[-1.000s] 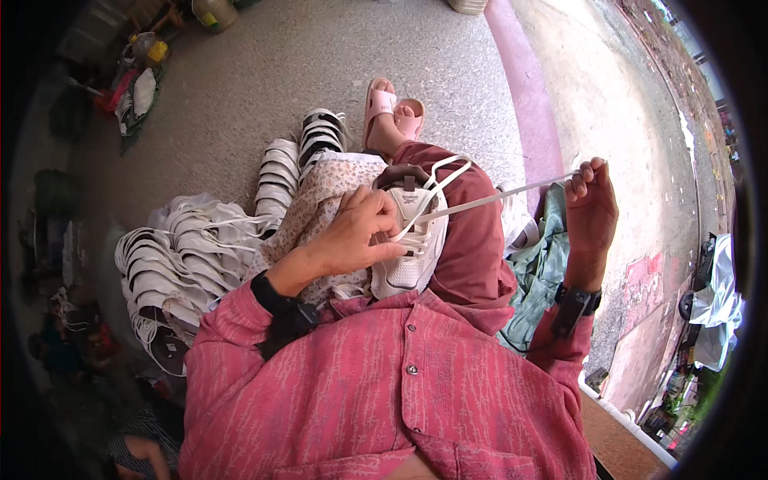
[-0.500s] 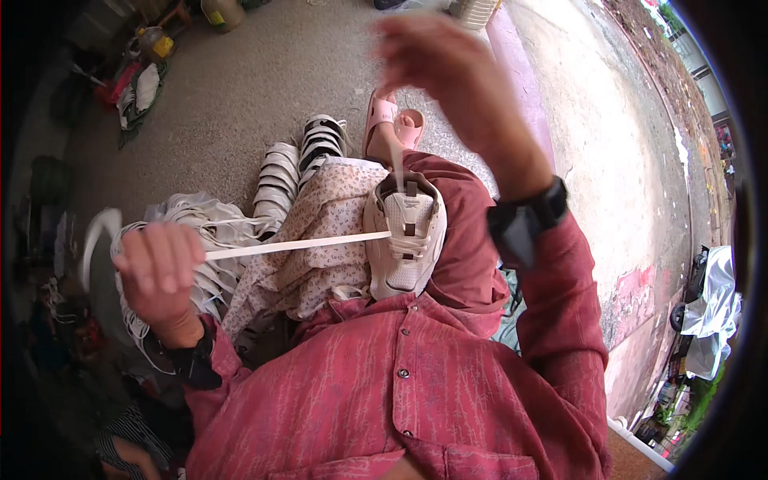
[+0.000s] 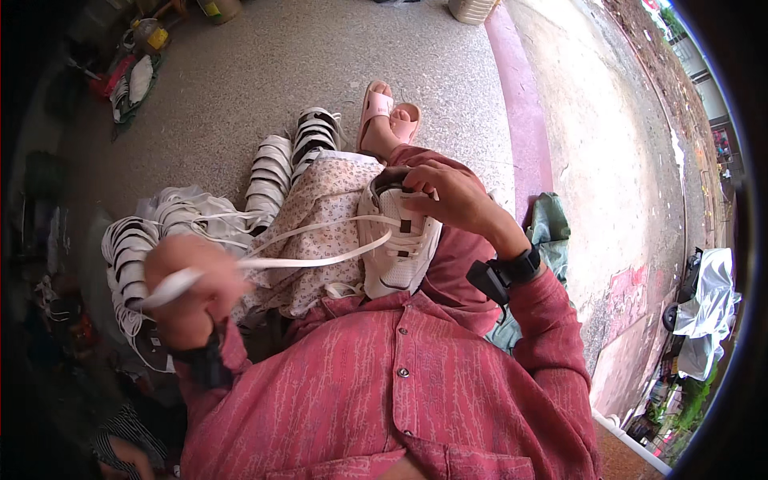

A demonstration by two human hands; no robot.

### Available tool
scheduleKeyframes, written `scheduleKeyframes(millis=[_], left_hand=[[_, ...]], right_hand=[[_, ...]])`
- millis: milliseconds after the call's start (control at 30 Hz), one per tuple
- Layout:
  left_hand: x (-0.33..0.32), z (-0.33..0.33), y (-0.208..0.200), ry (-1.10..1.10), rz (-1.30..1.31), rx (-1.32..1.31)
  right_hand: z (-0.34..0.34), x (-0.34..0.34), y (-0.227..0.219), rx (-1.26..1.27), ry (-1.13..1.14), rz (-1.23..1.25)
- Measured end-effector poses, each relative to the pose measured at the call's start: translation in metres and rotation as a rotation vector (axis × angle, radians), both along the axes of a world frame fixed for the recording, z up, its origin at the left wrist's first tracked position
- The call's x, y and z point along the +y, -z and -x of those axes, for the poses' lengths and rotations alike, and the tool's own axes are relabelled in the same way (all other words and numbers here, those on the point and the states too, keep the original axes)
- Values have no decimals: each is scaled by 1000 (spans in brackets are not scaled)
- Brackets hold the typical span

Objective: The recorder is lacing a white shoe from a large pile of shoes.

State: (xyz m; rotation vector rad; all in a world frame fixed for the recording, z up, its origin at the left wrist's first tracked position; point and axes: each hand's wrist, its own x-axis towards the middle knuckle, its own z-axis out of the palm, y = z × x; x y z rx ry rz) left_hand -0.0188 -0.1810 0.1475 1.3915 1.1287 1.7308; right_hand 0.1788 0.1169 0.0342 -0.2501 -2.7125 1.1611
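Observation:
A white sneaker (image 3: 398, 260) lies on my lap with its toe end toward me and its dark-lined opening away from me. My right hand (image 3: 452, 194) is closed at the opening, its fingers curled over the tongue and collar. To the left, my left hand (image 3: 196, 280), smeared by motion, is closed round a flat white shoelace (image 3: 316, 262). Two slack strands of the lace run from the sneaker's eyelets over to this hand, and a loop sticks out past the fist. Its fingertips cannot be made out.
Stacks of white and black-striped shoe parts (image 3: 270, 180) stand on the floor beyond the flowered cloth (image 3: 320, 212). More white pieces with loose laces (image 3: 188, 212) are piled at my left. Pink sandals (image 3: 378, 116) are on my feet. A green cloth (image 3: 550, 228) lies at right.
My right hand has come down from above onto the sneaker's opening. My left hand has moved slightly right and nearer me, and the taut lace has gone slack into two strands.

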Motion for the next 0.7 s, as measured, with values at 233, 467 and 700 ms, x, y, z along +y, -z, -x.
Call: scheduleKeyframes(millis=[233,467,700], left_hand=[[102,-43,63,-131,186,796],[119,-42,130,-71,145,730],[105,-41,139,-35,238,745]], right_hand=[[-1,-1,9,-88,86,-105],[-6,-5,-9,-94,27,-124],[-3,-17,-1,-11,5,38]])
